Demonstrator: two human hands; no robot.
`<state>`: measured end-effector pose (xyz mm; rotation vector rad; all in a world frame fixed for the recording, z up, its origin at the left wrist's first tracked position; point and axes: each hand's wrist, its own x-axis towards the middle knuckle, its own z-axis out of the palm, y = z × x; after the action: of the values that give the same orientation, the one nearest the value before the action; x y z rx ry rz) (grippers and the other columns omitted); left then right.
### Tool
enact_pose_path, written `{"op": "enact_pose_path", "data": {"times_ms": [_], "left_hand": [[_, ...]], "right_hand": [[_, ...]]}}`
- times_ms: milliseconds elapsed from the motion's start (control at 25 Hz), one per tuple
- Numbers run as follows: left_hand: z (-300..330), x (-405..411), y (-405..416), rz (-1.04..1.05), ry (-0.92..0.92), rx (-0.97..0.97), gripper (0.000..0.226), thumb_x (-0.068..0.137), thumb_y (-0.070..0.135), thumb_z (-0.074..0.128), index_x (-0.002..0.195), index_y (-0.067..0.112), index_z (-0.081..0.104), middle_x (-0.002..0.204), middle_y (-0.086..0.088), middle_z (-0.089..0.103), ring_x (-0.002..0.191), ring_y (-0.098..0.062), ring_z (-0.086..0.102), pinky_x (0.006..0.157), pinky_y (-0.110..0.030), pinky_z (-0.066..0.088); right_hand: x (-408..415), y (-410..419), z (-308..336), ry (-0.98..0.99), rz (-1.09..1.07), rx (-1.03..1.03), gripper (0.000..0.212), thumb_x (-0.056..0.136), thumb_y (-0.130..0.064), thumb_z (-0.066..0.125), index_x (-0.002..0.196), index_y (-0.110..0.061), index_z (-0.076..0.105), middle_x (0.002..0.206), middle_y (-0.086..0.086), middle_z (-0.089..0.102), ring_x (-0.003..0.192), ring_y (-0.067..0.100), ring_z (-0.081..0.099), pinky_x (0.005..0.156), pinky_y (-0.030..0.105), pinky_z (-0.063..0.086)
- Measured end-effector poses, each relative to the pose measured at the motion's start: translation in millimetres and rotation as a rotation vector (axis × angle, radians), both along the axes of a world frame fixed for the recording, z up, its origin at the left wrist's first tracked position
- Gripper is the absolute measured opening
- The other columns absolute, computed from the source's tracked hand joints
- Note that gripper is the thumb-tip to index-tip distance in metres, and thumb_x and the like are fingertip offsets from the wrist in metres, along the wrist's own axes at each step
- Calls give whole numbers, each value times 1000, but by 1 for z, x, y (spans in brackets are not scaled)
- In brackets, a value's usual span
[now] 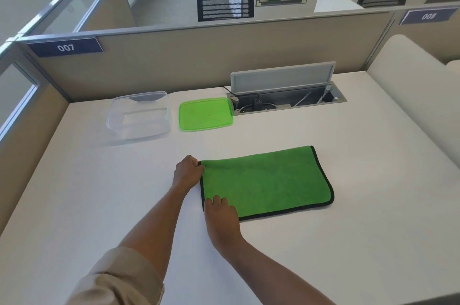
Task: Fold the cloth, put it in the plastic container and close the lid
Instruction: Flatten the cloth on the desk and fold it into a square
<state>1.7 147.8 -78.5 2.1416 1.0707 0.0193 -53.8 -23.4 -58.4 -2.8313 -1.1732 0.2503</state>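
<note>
A green cloth (268, 181) with a black hem lies flat on the white desk, folded over into a rectangle. My left hand (187, 171) pinches its far left corner. My right hand (221, 216) grips the near left corner, fingers on top of the cloth. A clear plastic container (139, 115) stands open at the back left of the desk. Its green lid (205, 114) lies flat to the right of it, apart from it.
An open cable box (286, 95) with a raised grey flap sits in the desk behind the lid. Beige partition walls (174, 63) close off the back and left. A cream padded edge (413, 95) runs along the right.
</note>
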Motion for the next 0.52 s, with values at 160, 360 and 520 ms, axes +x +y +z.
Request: {"op": "enact_pose_path", "data": {"times_ms": [160, 360, 520], "left_hand": [[7, 0, -3, 1, -22, 21, 6, 82, 11, 60, 85, 6, 60, 74, -2, 61, 77, -27, 60, 65, -35, 48], [22, 2, -6, 6, -53, 46, 5, 80, 13, 66, 81, 14, 61, 78, -1, 64, 81, -27, 64, 69, -34, 51], [37, 10, -6, 24, -96, 43, 9, 76, 15, 70, 76, 19, 62, 80, -5, 72, 76, -25, 69, 75, -36, 57]], "right_hand": [[2, -1, 4, 60, -40, -15, 35, 29, -18, 84, 52, -25, 58, 47, -8, 51, 41, 6, 48, 36, 16, 34], [20, -12, 5, 118, -67, 145, 24, 69, -8, 73, 89, -13, 61, 82, 4, 64, 68, 19, 62, 51, 28, 39], [35, -17, 4, 337, -170, 395, 17, 83, -1, 51, 98, -7, 56, 92, 8, 61, 78, 25, 55, 63, 29, 34]]}}
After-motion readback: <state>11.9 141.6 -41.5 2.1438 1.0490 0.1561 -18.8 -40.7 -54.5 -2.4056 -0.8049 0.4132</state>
